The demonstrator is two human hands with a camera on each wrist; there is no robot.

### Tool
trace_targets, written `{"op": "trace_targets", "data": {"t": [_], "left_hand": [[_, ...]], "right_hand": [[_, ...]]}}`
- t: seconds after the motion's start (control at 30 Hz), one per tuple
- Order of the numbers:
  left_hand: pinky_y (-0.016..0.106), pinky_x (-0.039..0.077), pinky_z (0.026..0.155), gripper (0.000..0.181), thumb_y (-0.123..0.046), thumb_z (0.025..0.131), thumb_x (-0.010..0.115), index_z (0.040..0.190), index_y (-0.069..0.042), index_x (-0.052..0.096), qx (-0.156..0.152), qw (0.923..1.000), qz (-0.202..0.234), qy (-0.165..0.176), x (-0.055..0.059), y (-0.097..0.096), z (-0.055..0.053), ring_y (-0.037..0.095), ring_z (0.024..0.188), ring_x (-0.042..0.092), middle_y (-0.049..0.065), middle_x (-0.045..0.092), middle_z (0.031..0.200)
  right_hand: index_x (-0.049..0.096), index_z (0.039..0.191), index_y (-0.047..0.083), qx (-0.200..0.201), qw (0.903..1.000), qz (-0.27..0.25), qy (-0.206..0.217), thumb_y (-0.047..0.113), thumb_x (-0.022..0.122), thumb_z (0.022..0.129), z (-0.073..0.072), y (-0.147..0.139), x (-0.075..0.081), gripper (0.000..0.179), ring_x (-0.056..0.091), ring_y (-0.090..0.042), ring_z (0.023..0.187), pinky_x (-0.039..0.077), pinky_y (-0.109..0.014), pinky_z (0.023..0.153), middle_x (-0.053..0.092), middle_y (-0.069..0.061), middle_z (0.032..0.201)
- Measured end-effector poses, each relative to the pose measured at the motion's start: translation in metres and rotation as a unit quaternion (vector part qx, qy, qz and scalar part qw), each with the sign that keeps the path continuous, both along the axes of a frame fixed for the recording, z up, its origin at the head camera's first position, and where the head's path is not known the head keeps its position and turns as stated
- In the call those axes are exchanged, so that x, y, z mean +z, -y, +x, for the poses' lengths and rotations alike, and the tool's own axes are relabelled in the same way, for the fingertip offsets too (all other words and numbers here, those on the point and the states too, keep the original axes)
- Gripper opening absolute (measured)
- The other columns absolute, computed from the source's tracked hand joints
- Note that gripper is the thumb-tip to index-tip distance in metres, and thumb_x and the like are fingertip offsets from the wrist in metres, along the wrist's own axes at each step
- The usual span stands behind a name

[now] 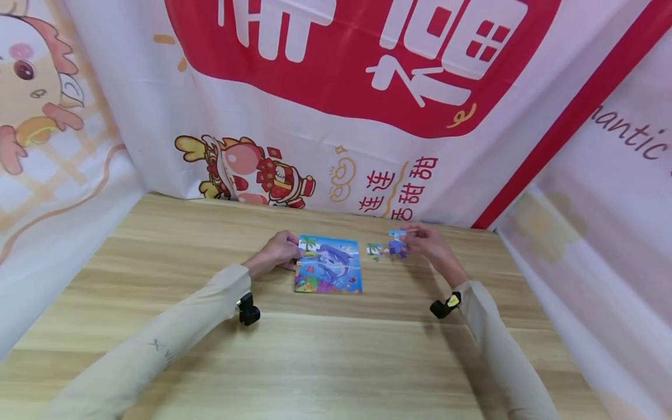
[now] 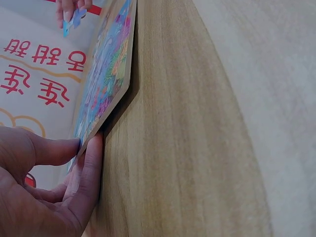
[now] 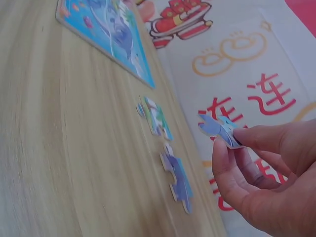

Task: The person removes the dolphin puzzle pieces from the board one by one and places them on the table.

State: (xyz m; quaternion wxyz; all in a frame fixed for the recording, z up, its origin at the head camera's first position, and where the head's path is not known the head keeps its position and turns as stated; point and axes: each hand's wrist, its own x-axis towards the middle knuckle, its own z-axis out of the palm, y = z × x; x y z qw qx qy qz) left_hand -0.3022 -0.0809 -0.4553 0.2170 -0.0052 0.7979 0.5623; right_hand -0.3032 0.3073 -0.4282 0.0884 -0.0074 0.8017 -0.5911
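Okay so, counting things up: one dolphin board (image 1: 329,265), three loose puzzle pieces, two hands. The wooden tabletop (image 1: 325,356) is what carries it all, with the board toward its far side and two of the pieces to the board's right. First comes a palm tree piece (image 3: 157,117), then a purple piece (image 3: 178,180) just beside it; can't tell if those two touch. Piece number three, a blue-and-purple piece (image 3: 222,131), is up off the table, pinched between the right hand's (image 1: 427,242) thumb and fingers. Left hand (image 1: 282,249) has the board's left edge pinched, thumb on top, finger underneath. Also two black wrist cameras, one left (image 1: 249,310), one right (image 1: 443,306).
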Motion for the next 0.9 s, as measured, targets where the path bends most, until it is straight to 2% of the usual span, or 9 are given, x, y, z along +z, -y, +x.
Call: {"op": "trace_targets", "data": {"t": [0.17, 0.33, 0.57, 0.7, 0.9], "left_hand": [[0.026, 0.065, 0.066, 0.039, -0.001, 0.101, 0.062, 0.136, 0.007, 0.048, -0.002, 0.9999, -0.009, 0.009, -0.003, 0.002, 0.001, 0.022, 0.088, 0.066, 0.022, 0.059, 0.122], [0.024, 0.064, 0.065, 0.04, 0.0, 0.101, 0.061, 0.137, 0.007, 0.047, 0.0, 1.0, -0.005, 0.008, -0.001, 0.001, -0.001, 0.021, 0.086, 0.065, 0.021, 0.059, 0.121], [0.023, 0.064, 0.063, 0.04, 0.001, 0.101, 0.061, 0.138, 0.006, 0.046, 0.001, 1.0, -0.001, 0.005, 0.002, 0.002, -0.003, 0.019, 0.083, 0.065, 0.019, 0.06, 0.115], [0.022, 0.063, 0.062, 0.04, 0.0, 0.101, 0.061, 0.138, 0.006, 0.046, 0.004, 1.0, -0.001, 0.007, 0.002, 0.001, -0.003, 0.018, 0.082, 0.064, 0.018, 0.06, 0.115], [0.022, 0.063, 0.061, 0.041, 0.001, 0.101, 0.061, 0.138, 0.006, 0.045, 0.003, 1.0, 0.001, 0.007, 0.001, 0.001, -0.003, 0.017, 0.081, 0.064, 0.018, 0.06, 0.114]], "right_hand": [[0.053, 0.139, -0.012, 0.012, 0.9997, -0.01, -0.02, 0.001, 0.059, 0.104, 0.001, -0.013, -0.003, 0.038, 0.069, -0.015, 0.092, 0.062, -0.045, 0.1, 0.066, -0.007, 0.108], [0.055, 0.136, -0.014, 0.038, 0.9984, -0.02, -0.038, 0.001, 0.06, 0.103, 0.001, -0.031, -0.007, 0.037, 0.071, -0.015, 0.086, 0.066, -0.036, 0.088, 0.072, -0.006, 0.104], [0.051, 0.138, -0.011, -0.06, 0.9981, 0.009, 0.009, 0.003, 0.062, 0.103, 0.008, -0.039, -0.005, 0.039, 0.069, -0.009, 0.08, 0.065, -0.027, 0.081, 0.07, -0.007, 0.1], [0.051, 0.141, -0.01, -0.075, 0.9966, 0.029, 0.019, 0.007, 0.064, 0.103, 0.008, -0.05, -0.011, 0.044, 0.068, -0.007, 0.081, 0.065, -0.024, 0.081, 0.07, -0.006, 0.102], [0.051, 0.139, -0.014, -0.068, 0.9966, 0.045, 0.016, 0.005, 0.064, 0.103, 0.008, -0.059, -0.019, 0.043, 0.069, -0.007, 0.078, 0.065, -0.022, 0.078, 0.068, -0.008, 0.102]]}}
